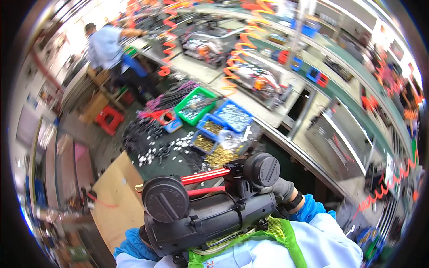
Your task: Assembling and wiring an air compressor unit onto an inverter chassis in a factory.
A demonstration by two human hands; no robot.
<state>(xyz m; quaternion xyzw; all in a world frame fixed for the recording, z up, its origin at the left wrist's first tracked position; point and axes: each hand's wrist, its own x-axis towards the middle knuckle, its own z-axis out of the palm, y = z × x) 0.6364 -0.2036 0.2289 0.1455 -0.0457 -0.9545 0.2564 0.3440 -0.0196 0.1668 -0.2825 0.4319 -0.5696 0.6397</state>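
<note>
Black pump assembly (pixel 210 210), right hand (pixel 282 187) gripping

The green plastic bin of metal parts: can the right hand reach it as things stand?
Probably not: the gloved right hand is holding the big black machine, which also lies between it and the green plastic bin.

Bright, motion-blurred, fisheye-warped edges

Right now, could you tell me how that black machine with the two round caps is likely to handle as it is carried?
The black machine looks heavy for its size: a bulky body hugged against the chest. It seems stiff, with red bars on top. The gloved right hand grips one end; the left hand is hidden, so it could tip.
</note>
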